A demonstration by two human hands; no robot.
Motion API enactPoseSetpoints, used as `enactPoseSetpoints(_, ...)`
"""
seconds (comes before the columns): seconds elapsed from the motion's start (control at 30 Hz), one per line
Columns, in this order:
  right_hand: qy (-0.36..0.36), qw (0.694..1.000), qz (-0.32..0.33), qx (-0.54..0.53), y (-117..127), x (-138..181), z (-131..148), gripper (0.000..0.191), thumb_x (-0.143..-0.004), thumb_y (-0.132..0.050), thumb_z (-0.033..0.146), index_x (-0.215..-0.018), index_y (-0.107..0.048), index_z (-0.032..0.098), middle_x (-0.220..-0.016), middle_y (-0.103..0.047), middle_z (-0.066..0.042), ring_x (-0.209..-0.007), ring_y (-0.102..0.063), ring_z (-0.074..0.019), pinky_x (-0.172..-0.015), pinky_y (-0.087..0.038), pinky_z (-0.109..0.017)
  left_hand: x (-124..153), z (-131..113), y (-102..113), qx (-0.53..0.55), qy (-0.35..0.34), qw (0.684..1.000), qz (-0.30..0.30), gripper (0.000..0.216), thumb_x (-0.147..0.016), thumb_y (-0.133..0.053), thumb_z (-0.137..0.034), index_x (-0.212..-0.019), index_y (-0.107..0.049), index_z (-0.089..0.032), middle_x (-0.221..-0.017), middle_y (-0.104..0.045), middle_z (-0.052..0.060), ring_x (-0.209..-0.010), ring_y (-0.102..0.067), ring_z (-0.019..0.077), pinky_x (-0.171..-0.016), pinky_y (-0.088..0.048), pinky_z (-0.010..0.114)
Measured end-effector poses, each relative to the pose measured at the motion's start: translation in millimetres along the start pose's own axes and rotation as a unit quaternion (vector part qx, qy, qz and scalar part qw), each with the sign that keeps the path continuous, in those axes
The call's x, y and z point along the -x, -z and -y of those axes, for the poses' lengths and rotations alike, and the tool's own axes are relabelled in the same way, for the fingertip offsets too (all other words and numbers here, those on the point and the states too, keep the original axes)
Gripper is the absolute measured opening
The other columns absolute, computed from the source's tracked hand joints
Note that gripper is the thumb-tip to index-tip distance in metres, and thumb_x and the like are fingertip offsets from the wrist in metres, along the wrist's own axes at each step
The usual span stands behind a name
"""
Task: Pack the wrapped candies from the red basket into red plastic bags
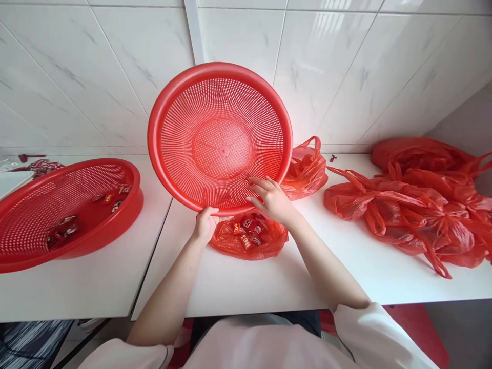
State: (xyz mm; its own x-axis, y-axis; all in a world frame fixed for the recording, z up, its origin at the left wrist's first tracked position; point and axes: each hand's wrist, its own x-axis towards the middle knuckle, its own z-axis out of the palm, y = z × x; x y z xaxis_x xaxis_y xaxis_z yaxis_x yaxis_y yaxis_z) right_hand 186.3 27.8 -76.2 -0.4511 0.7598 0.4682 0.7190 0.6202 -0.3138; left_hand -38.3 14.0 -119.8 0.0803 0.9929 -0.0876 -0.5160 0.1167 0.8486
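Observation:
A round red plastic colander (224, 148) is tilted up so that its inside faces me, above an open red plastic bag (269, 250). My left hand (206, 223) grips the colander's lower rim, thumb over the edge. Inside the lower right of the colander, my right hand (271, 200) has its fingers stretched out and apart, near the mesh. Whether a small item lies at its fingertips is hard to make out. Several small red wrapped packets (248, 230) lie in the bag, below the rim.
On the left, another red colander (138, 205) holds several wrapped packets (65, 228). Several tied red plastic bags (415, 215) are heaped on the right. One more red bag (309, 171) sits behind the colander, near the tiled wall (330, 66). A seam divides the white tables (215, 287).

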Motion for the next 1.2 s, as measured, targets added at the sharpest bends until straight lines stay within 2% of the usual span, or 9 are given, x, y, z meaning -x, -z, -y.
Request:
enactPoseSetpoints(0.1, -0.039, 0.995, 0.008, 0.09, -15, 3, -4, 0.053, -0.094, -0.044, 0.046, -0.135, -0.049, 0.014, -0.15, -0.036, -0.017, -0.141, -0.029, -0.0306, -0.115, -0.019, -0.054, 2, 3, -2, -0.017, 0.007, 1.0, 0.0, 0.013, -0.066, -0.061, -0.017, -0.078, -0.064, -0.013, -0.087, -0.068, 0.007, -0.092, -0.067, 0.029, -0.078, -0.057, 0.048)
enactPoseSetpoints(0.2, -0.059, 0.991, 0.04, 0.11, -20, 6, -6, 0.054, -0.095, -0.043, 0.047, -0.135, -0.049, 0.012, -0.147, -0.04, -0.019, -0.137, -0.036, -0.0322, -0.114, -0.017, -0.057, 3, 5, -4, -0.026, 0.0, 1.0, -0.002, 0.017, -0.064, -0.063, -0.016, -0.081, -0.066, -0.016, -0.09, -0.069, 0.006, -0.094, -0.067, 0.0289, -0.076, -0.058, 0.045)
enactPoseSetpoints(0.4, 0.01, 0.996, 0.09, -0.005, 0, 4, -1, 0.029, -0.092, -0.053, 0.038, -0.111, -0.064, 0.019, -0.128, -0.057, -0.012, -0.109, -0.059, -0.0241, -0.097, -0.043, -0.042, 1, 2, -2, -0.025, -0.003, 1.0, -0.016, 0.009, -0.067, -0.06, -0.018, -0.074, -0.064, -0.013, -0.084, -0.067, 0.007, -0.091, -0.066, 0.0288, -0.079, -0.057, 0.05)
enactPoseSetpoints(0.63, 0.061, 0.977, 0.128, -0.159, 12, 2, 10, 0.01, -0.087, -0.057, 0.02, -0.093, -0.066, 0.021, -0.11, -0.065, -0.006, -0.097, -0.063, -0.0185, -0.086, -0.051, -0.033, -3, -4, -2, -0.011, -0.048, 0.998, -0.04, 0.011, -0.067, -0.059, -0.019, -0.076, -0.062, -0.014, -0.092, -0.068, 0.008, -0.094, -0.065, 0.0287, -0.083, -0.055, 0.052)
enactPoseSetpoints(0.77, 0.051, 0.981, 0.091, -0.164, 12, 3, 13, 0.026, -0.088, -0.055, 0.021, -0.114, -0.061, 0.023, -0.118, -0.063, -0.008, -0.107, -0.061, -0.0207, -0.093, -0.049, -0.036, -6, -11, 2, 0.011, -0.089, 0.994, -0.062, 0.017, -0.067, -0.057, -0.02, -0.083, -0.06, -0.017, -0.102, -0.067, 0.007, -0.102, -0.063, 0.0278, -0.084, -0.056, 0.048)
enactPoseSetpoints(0.87, -0.018, 0.986, 0.07, -0.149, 10, 4, 13, 0.054, -0.089, -0.05, 0.018, -0.141, -0.038, 0.028, -0.119, -0.062, -0.007, -0.092, -0.067, -0.0192, -0.085, -0.054, -0.037, -6, -20, 6, 0.018, -0.086, 0.994, -0.059, 0.016, -0.068, -0.055, -0.022, -0.083, -0.058, -0.018, -0.105, -0.067, 0.007, -0.103, -0.063, 0.027, -0.082, -0.057, 0.045)
enactPoseSetpoints(0.97, -0.055, 0.99, 0.019, -0.126, 9, 4, 15, 0.065, -0.089, -0.05, 0.023, -0.147, -0.024, 0.034, -0.134, -0.052, -0.008, -0.093, -0.067, -0.0215, -0.081, -0.056, -0.04, -3, -29, 9, 0.012, -0.053, 0.998, -0.044, 0.023, -0.068, -0.053, -0.025, -0.089, -0.06, -0.017, -0.103, -0.068, 0.009, -0.101, -0.064, 0.0279, -0.078, -0.057, 0.046)
enactPoseSetpoints(1.1, -0.079, 0.987, -0.095, -0.105, 11, 3, 14, 0.042, -0.087, -0.055, 0.028, -0.128, -0.049, 0.028, -0.125, -0.055, -0.009, -0.099, -0.064, -0.0246, -0.082, -0.055, -0.039, 4, -41, 10, -0.031, -0.016, 0.999, 0.027, 0.037, -0.069, -0.058, -0.029, -0.104, -0.062, -0.016, -0.1, -0.07, 0.012, -0.098, -0.065, 0.0308, -0.078, -0.056, 0.047)
enactPoseSetpoints(1.2, -0.085, 0.971, -0.192, -0.111, 18, 3, 9, 0.023, -0.084, -0.059, 0.028, -0.106, -0.056, 0.024, -0.107, -0.062, -0.007, -0.097, -0.062, -0.0239, -0.086, -0.053, -0.039, 15, -58, 17, -0.11, -0.016, 0.99, 0.088, 0.054, -0.072, -0.062, -0.047, -0.116, -0.059, -0.016, -0.097, -0.071, 0.015, -0.093, -0.067, 0.0327, -0.079, -0.054, 0.047)
